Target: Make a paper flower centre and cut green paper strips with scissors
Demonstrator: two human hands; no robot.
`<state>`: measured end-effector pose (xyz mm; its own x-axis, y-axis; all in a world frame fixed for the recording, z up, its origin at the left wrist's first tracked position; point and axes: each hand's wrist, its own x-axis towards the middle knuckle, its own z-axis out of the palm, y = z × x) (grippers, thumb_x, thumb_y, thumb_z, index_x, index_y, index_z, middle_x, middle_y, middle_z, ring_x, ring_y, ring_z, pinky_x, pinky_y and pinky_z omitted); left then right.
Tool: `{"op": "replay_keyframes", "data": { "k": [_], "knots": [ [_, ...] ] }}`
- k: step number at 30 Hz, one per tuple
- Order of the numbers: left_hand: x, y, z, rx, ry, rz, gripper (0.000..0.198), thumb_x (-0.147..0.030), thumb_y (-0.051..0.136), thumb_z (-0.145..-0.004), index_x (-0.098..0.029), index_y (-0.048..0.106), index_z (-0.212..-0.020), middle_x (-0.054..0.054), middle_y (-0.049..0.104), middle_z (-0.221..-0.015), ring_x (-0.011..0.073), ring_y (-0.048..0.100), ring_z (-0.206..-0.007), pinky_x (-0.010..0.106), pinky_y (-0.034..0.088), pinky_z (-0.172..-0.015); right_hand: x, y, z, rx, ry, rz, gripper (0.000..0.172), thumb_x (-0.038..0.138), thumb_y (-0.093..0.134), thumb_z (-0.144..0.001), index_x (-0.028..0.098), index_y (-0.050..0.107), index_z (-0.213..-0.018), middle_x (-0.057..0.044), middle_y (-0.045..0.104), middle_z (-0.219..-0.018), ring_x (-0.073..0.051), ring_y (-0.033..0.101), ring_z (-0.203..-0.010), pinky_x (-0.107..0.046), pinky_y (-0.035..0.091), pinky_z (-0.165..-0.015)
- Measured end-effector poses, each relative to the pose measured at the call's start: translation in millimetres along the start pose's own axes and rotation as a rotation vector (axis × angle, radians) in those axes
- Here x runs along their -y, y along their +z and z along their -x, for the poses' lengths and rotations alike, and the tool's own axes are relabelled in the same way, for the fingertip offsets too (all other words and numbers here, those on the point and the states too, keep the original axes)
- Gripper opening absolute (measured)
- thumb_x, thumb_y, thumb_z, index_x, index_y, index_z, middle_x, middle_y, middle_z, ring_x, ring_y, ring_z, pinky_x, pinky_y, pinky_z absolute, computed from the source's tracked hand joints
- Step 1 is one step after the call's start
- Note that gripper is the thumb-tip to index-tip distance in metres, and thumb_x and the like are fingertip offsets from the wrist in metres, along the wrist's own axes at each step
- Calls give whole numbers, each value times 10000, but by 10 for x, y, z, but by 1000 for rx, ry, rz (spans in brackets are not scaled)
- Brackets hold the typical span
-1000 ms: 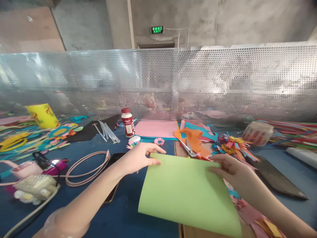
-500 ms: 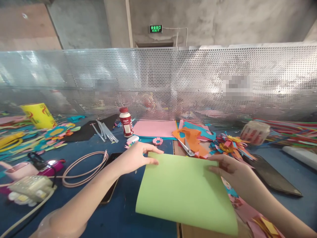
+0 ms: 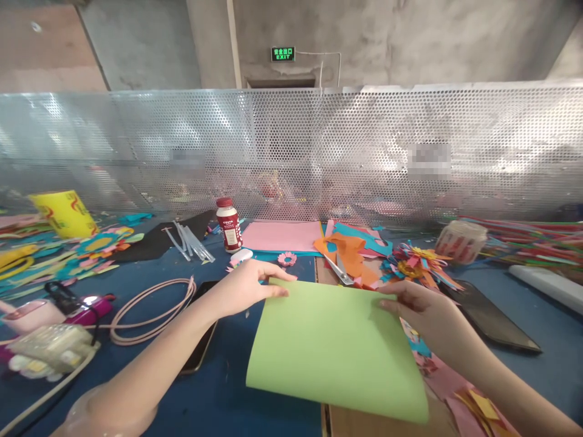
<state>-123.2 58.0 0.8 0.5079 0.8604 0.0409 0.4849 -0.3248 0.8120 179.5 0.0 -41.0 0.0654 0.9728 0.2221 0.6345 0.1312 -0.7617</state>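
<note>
A light green paper sheet curves over in front of me, its far edge held up by both hands. My left hand pinches the sheet's far left corner, thumb on top. At the far right corner, my right hand grips the edge with its fingers curled round it. The sheet hangs above the blue table and a brown board. Scissors lie just beyond the sheet among orange paper scraps.
A small brown bottle, pink sheets, clear sticks, a pink loop of cord, a dark phone and a yellow cup lie around. A perforated metal screen closes the table's far side.
Both hands with the green sheet have stayed in the same grip; the view has drifted slightly, so everything sits a little further left and higher.
</note>
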Motion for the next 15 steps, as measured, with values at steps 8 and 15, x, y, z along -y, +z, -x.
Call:
{"op": "replay_keyframes", "data": {
  "k": [8,15],
  "knots": [
    [-117,-93,109,146,-101,60,369,-388,684,-664,-187,670,-974,27,691,-839,186,638,-779,286,504,-672,2,-59,3,178,107,-241,288,455,641,-672,184,651,-769,-32,673,-711,-177,615,-659,-267,472,-606],
    [22,48,108,373,-214,-181,291,-340,667,-616,-174,633,-852,21,649,-726,168,608,-637,230,445,-499,-36,179,131,450,137,11,131,307,575,-724,181,593,-691,4,608,-611,-130,557,-534,-207,372,-455]
  ]
}}
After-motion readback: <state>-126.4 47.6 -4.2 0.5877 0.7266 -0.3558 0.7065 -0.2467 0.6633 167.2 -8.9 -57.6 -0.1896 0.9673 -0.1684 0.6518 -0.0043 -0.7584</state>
